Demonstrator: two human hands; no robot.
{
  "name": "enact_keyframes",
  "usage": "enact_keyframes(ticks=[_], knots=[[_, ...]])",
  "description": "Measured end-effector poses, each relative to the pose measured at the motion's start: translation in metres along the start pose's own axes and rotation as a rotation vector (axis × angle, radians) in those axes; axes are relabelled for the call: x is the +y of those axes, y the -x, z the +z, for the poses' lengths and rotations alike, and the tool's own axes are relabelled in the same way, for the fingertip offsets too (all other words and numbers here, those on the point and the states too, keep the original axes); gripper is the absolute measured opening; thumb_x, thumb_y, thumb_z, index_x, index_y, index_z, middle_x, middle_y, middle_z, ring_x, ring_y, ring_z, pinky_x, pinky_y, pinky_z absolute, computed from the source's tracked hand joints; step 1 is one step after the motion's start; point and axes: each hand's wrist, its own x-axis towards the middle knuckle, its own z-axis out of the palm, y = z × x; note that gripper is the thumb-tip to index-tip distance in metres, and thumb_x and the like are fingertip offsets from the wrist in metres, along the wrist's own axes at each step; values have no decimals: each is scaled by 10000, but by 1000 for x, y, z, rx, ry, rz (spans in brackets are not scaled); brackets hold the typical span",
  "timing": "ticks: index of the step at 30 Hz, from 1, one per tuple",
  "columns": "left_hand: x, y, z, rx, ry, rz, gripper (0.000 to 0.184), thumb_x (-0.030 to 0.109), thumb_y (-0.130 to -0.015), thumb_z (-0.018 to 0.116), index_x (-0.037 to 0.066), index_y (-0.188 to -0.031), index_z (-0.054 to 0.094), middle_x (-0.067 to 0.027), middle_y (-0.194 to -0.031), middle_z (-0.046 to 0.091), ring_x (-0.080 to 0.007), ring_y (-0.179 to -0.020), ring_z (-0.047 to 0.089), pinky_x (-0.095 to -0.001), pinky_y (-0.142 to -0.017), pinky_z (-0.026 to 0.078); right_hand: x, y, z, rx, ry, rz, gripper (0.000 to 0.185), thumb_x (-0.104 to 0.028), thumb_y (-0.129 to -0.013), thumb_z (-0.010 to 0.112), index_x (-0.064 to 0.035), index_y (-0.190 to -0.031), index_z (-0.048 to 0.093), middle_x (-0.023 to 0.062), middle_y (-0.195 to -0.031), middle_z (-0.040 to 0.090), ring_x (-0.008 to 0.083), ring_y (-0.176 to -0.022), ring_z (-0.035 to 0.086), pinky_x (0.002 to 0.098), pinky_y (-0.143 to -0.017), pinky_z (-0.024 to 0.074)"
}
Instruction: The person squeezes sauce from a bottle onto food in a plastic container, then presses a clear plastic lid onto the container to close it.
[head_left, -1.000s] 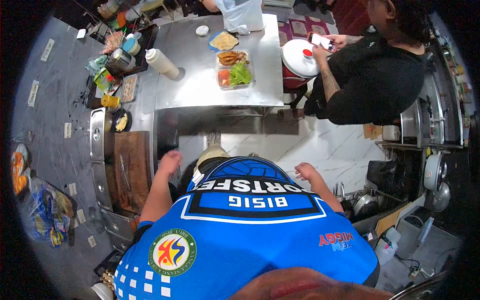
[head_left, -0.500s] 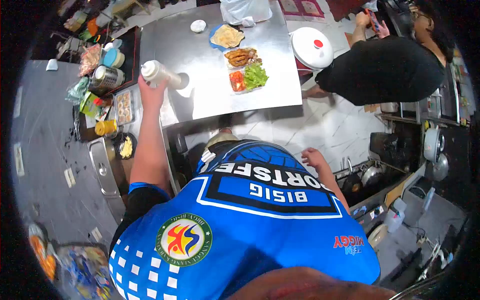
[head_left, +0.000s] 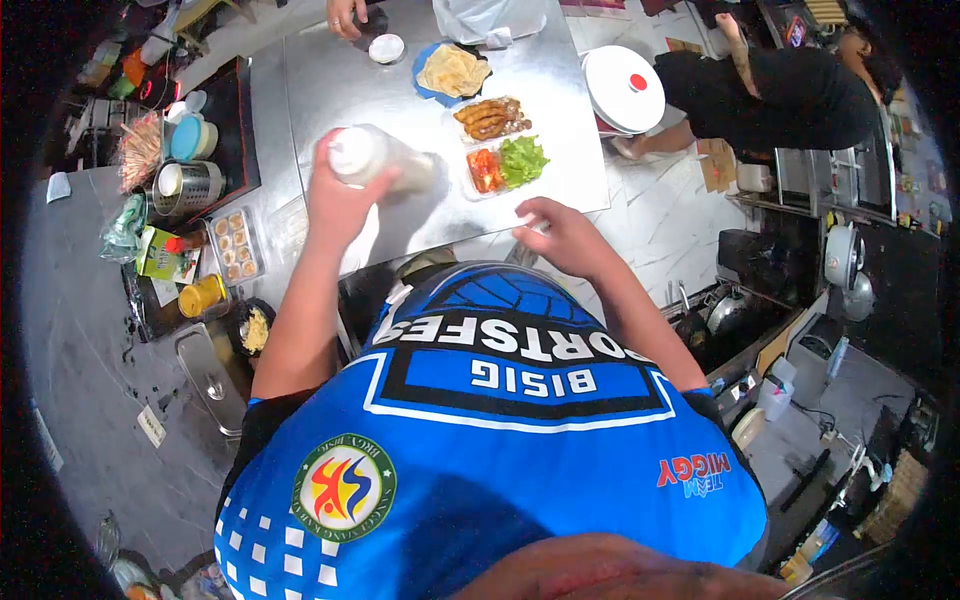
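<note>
At one steel table (head_left: 555, 100), one white bottle (head_left: 388, 153) is gripped by the left hand (head_left: 342, 200), thumb and fingers wrapped around its sides; whether it is lifted cannot be told. From it, one small cup (head_left: 386, 48) is seen at twelve o'clock, one flatbread (head_left: 453, 72) at one, one lettuce heap (head_left: 523, 161) at three. The right hand (head_left: 562, 237) is held at four, loosely curled, fingertips narrowly parted.

Round white lid (head_left: 614, 92) with a red knob (head_left: 637, 82) at upper right, blue-lidded tub (head_left: 191, 138) beside a perforated steel canister (head_left: 195, 190) at left, green packet (head_left: 163, 256) — yellow jar (head_left: 203, 296) just below — clear tray (head_left: 236, 244) of round pieces nearby
</note>
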Motion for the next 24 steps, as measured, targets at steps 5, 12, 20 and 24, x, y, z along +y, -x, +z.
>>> enact_keyframes(ticks=[5,12,20,24], knots=[[49,28,56,-209,339,5,822,194,-736,903,7,-1377,422,-116,-1213,629,-190,-1129,625,-357,-974,524,-47,-34,-2,188,136,-547,738,-306,-813,841,-33,-1410,503,177,-1261,650,303,-1193,623,386,-995,499],[58,35,86,-501,451,-92,840,177,-870,804,21,-1520,297,-169,-1299,581,-249,-1150,623,-366,-964,536,-28,-40,-59,-48,-158,-301,838,-209,-700,887,-38,-1409,473,136,-1255,660,243,-1153,641,361,-987,500],[-54,114,63,-571,-379,-499,578,433,-921,688,28,-1324,603,-250,-1276,649,-408,-1173,628,-444,-995,506,32,-98,-145,-114,453,-254,881,-267,-701,878,-42,-1448,469,238,-1223,666,385,-1139,653,422,-980,506],[-127,197,69,-489,-461,-851,563,404,-891,668,15,-1295,627,-259,-1275,644,-417,-1247,588,-454,-1052,481,50,-137,-167,-224,584,-309,893,-366,-707,853,-41,-1449,475,263,-1215,666,420,-1123,653,443,-984,509]])
